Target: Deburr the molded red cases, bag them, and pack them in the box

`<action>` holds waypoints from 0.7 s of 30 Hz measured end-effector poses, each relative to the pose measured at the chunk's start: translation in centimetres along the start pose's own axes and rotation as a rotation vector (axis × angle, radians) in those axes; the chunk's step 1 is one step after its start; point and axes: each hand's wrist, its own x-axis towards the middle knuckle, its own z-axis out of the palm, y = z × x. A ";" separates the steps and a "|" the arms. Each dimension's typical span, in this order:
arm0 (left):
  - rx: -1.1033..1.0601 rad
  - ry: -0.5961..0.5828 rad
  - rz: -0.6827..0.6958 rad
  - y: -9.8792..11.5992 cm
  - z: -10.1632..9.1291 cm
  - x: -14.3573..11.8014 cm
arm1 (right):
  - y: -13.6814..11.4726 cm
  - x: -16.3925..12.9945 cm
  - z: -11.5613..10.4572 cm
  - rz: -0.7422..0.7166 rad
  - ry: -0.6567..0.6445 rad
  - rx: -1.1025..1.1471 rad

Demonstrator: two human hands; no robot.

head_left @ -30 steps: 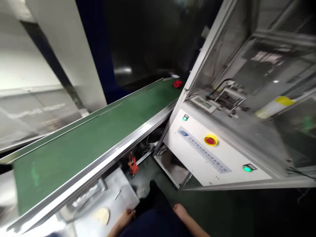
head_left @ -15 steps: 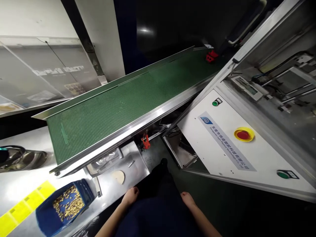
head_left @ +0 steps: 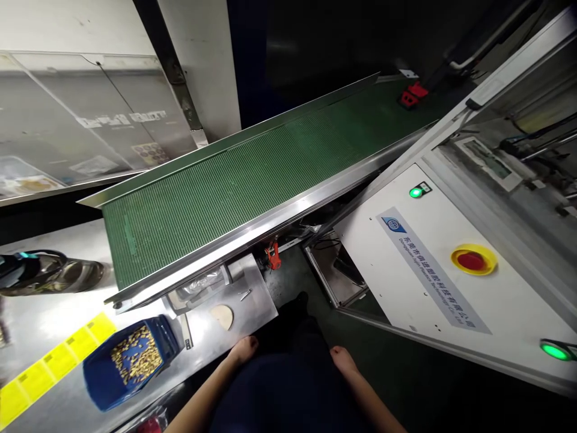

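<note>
My left hand (head_left: pixel 243 350) rests on my dark-trousered lap at the edge of the steel worktable (head_left: pixel 54 325), fingers curled down, holding nothing. My right hand (head_left: pixel 343 359) lies on the other thigh, also empty. A blue bin (head_left: pixel 128 362) of small brass-coloured parts sits on the table to the left of my left hand. A round beige disc (head_left: pixel 223 316) and a small metal pin (head_left: pixel 246 294) lie on the table just beyond my left hand. Whether the fingers are apart is hard to see.
A green conveyor belt (head_left: pixel 234 192) slopes up to the far right, with a red piece (head_left: pixel 412 95) at its top. A white machine panel (head_left: pixel 433 270) on the right carries a red emergency button (head_left: pixel 472 260) and green lights. Yellow labels (head_left: pixel 58 355) and a steel flask (head_left: pixel 45 273) lie left.
The view has swung left and down, bringing the blue bin, yellow labels and flask into sight. Both hands stay on my lap.
</note>
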 end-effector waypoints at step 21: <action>0.053 0.076 0.612 15.3 -13.5 -11.6 | -3.8 -1.5 -2.9 -0.080 0.022 0.044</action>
